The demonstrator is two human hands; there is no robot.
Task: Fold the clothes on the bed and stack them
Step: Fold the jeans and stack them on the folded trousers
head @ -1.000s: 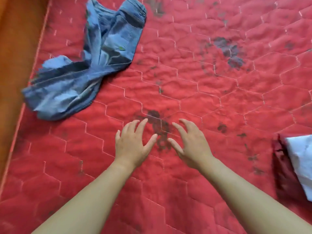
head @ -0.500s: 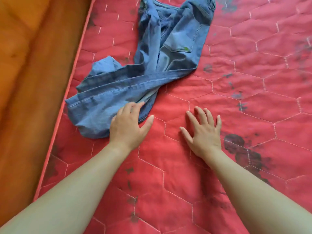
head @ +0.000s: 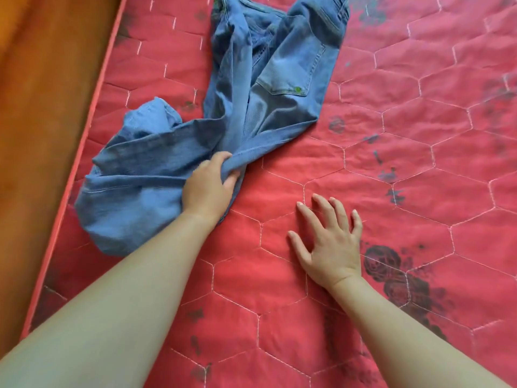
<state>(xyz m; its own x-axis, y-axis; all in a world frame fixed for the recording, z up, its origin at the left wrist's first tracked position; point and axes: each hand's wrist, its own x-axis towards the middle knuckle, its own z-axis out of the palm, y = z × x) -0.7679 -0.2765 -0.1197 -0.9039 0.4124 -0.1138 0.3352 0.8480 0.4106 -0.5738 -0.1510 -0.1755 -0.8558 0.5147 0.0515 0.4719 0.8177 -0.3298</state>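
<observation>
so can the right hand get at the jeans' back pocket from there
Probably yes: the right hand lies flat on bare mattress, and nothing sits between it and the back pocket ahead.

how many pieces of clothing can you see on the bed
1. The blue jeans lie crumpled near the left edge of the mattress, a leg gripped by the left hand. More clothes may lie outside the frame.
</observation>
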